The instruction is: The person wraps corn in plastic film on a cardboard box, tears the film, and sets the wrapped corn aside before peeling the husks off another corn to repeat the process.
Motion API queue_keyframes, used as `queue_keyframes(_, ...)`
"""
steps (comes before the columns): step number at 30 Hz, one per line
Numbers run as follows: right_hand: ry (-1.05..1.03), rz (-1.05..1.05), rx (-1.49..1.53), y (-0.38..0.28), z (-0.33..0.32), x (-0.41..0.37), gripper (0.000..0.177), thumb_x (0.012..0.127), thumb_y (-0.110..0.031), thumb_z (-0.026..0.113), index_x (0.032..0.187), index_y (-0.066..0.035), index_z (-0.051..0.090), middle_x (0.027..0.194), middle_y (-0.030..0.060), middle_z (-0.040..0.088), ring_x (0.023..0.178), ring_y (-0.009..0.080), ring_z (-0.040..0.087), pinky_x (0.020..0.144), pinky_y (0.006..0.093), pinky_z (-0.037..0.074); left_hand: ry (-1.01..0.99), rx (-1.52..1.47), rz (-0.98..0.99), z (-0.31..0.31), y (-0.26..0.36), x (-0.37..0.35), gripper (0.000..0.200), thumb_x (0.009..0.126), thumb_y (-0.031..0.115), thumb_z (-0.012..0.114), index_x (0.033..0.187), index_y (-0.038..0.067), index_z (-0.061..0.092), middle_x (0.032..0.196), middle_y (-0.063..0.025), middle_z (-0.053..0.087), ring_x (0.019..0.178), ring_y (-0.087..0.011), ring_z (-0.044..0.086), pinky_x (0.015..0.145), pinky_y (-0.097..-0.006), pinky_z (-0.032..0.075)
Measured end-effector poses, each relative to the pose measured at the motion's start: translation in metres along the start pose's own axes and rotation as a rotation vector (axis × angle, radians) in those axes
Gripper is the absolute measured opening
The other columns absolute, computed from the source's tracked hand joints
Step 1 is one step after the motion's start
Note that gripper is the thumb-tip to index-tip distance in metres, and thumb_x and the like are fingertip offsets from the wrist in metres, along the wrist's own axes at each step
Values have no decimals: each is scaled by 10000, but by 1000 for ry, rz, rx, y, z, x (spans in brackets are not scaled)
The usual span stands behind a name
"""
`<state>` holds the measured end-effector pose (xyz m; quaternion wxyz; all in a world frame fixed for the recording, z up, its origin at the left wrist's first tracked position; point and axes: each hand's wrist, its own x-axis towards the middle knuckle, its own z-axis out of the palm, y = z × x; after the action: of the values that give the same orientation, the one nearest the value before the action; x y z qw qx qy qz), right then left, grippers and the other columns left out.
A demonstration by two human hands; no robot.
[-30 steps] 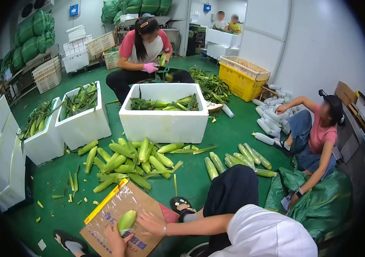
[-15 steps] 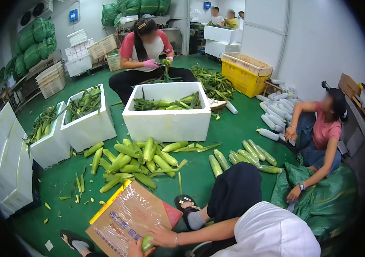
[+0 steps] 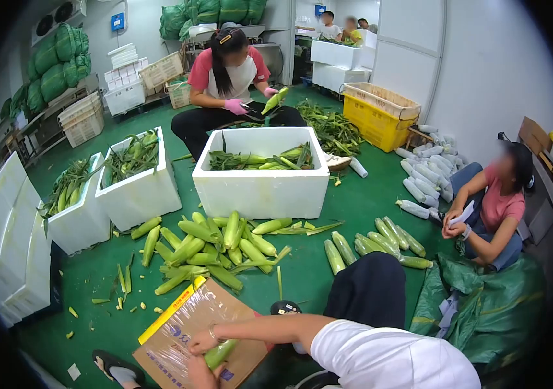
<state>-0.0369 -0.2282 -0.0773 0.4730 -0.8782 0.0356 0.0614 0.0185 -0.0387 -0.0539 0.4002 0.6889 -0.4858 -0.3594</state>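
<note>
On the green floor (image 3: pixel 309 272), filmed cobs (image 3: pixel 387 237) look done; the bare pile (image 3: pixel 215 243) is left. One cob (image 3: pixel 221 353) is over the cardboard (image 3: pixel 182 312), by my left hand (image 3: pixel 201 371) and right hand (image 3: pixel 200 342); I can't tell either grip.

on the cardboard box (image 3: pixel 167 329), the right hand (image 3: pixel 200 342) and the left hand (image 3: pixel 204 371) overlap, so their grip on the corn cob (image 3: pixel 222 353) cannot be told; the left arm is cut off below. the right forearm (image 3: pixel 267 329) hides part of the box's print. right of the box, the right foot (image 3: pixel 285 308) is partly covered. far beyond it, faces are blurred and the yellow crate's (image 3: pixel 368 123) lettering is too small to read.
</note>
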Motion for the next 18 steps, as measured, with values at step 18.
queue_keyframes(18,72,64,-22,-75,56,-149,650,961,-502,435,1436,-66,359,1415,173,438,1347,323,358,1097,502,265,-414,-161,-347,43,118,-138,335,931,261,596,1082,-37,610,890,-112,624,782,-187,589,637,-311,502)
